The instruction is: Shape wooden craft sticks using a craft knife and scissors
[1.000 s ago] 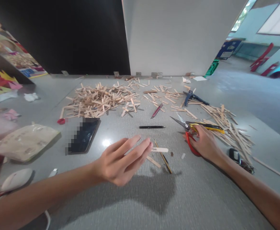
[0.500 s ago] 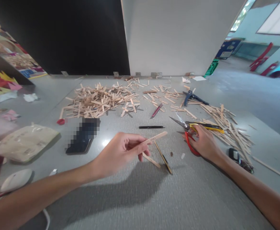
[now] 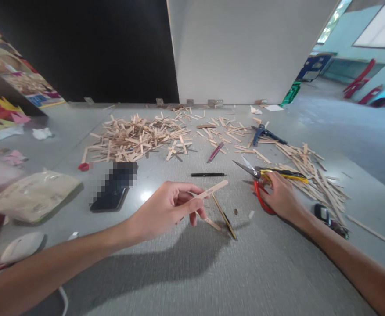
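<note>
My left hand [image 3: 175,204] pinches a flat wooden craft stick [image 3: 216,188] between thumb and fingers, its free end tilted up to the right. Just below the fingertips a second craft stick [image 3: 213,224] shows, partly hidden by them. On the right, my right hand [image 3: 282,195] is closed over the red-handled scissors [image 3: 261,199], whose blades are spread and point up-left. A yellow-and-black utility knife [image 3: 294,175] lies right behind that hand. Between the hands a slim gold-and-black pen-like tool [image 3: 225,217] rests on the table, and a black pen [image 3: 208,174] lies beyond.
A heap of craft sticks [image 3: 136,138] covers the back left, with more sticks [image 3: 324,188] at right. Blue pliers [image 3: 261,134], a maroon cutter [image 3: 215,152], a phone [image 3: 109,197], keys [image 3: 339,229] and a white mouse [image 3: 23,247] lie around. Upright panels [image 3: 232,52] stand behind.
The stick in my left hand has shifted very slightly left, and the fingers below have moved a little. My right hand and the scissors stay where they were.
</note>
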Demonstrator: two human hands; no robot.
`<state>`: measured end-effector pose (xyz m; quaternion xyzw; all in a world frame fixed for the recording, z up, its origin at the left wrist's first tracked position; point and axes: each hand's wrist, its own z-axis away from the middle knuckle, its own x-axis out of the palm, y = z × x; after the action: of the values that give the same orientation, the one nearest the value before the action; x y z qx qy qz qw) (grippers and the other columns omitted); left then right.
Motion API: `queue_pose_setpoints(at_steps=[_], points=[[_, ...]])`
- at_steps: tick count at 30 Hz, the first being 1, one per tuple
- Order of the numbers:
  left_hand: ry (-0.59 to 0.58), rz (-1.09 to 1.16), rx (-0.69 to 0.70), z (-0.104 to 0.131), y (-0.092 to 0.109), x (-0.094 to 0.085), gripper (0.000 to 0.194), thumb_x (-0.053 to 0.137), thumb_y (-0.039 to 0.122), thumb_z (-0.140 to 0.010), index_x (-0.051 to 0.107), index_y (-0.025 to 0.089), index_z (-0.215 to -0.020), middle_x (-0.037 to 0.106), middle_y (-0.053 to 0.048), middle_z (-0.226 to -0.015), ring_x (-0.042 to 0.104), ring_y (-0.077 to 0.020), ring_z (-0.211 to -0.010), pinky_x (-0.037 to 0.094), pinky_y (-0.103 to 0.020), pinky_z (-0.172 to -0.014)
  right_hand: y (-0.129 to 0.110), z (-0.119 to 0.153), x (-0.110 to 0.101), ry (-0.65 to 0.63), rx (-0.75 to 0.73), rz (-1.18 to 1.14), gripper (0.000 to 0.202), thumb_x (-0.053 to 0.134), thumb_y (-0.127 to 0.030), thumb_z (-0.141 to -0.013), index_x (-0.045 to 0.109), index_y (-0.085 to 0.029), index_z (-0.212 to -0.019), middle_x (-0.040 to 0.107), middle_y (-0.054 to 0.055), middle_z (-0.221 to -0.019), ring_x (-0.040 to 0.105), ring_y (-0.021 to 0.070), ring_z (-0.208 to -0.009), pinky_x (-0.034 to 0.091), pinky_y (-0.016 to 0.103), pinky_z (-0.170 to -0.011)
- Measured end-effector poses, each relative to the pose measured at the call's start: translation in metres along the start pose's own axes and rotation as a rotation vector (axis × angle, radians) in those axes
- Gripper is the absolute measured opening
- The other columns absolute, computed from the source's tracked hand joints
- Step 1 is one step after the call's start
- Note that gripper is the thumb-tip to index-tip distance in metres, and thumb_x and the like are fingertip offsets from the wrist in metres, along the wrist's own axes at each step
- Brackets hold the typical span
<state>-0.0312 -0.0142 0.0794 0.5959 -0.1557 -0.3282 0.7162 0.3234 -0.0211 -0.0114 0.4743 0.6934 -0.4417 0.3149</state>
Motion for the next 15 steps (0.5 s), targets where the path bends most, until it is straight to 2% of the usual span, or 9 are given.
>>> queue_pose_setpoints(at_steps=[5,8,10,12,15], points=[[0.000,-0.005,-0.013,-0.002,0.001,-0.001,0.022,0.067,0.038,-0.098,0.073,0.017,-0.099,0.079,-0.003,-0.081,0.066,-0.0116,-0.062,0.036,-0.021,-0.049,-0.001,0.004,0.000,-0.021,-0.034,0.026,0.033,0.067,-0.052,-0.090,0.066,-0.022,-0.104,0.075,0.016,-0.099,0.073,0.0380,-0.092,0.059,0.049,-0.081],[-0.002,-0.002,-0.026,-0.003,0.004,-0.001,0.022,0.066,0.037,-0.098,0.074,0.016,-0.100,0.079,-0.003,-0.080,0.065,-0.0119,-0.062,0.035,-0.021,-0.049,-0.003,0.005,-0.007,-0.062,-0.078,0.034,0.030,0.064,-0.047,-0.089,0.068,-0.021,-0.104,0.076,0.019,-0.101,0.074,0.0411,-0.096,0.060,0.055,-0.084],[-0.007,-0.005,-0.036,-0.003,0.006,-0.001,0.021,0.065,0.034,-0.099,0.075,0.015,-0.102,0.079,-0.003,-0.081,0.066,-0.0116,-0.062,0.035,-0.021,-0.050,-0.006,0.008,-0.022,-0.102,-0.137,0.032,0.029,0.059,-0.048,-0.093,0.070,-0.022,-0.101,0.078,0.019,-0.103,0.075,0.0409,-0.096,0.062,0.057,-0.084],[-0.013,-0.009,-0.032,-0.003,0.006,-0.001,0.021,0.064,0.032,-0.100,0.076,0.015,-0.104,0.079,-0.003,-0.080,0.066,-0.0112,-0.062,0.036,-0.021,-0.051,-0.010,0.019,-0.047,-0.127,-0.227,0.037,0.032,0.053,-0.050,-0.100,0.073,-0.024,-0.104,0.079,0.018,-0.110,0.077,0.0406,-0.100,0.063,0.058,-0.086],[-0.001,-0.003,-0.004,-0.003,0.004,0.000,0.021,0.065,0.031,-0.101,0.077,0.015,-0.107,0.079,-0.003,-0.078,0.066,-0.0112,-0.061,0.036,-0.022,-0.050,-0.011,0.060,-0.092,-0.042,-0.217,0.088,0.028,0.061,-0.046,-0.106,0.073,-0.033,-0.127,0.078,0.012,-0.127,0.075,0.0384,-0.114,0.065,0.056,-0.094]])
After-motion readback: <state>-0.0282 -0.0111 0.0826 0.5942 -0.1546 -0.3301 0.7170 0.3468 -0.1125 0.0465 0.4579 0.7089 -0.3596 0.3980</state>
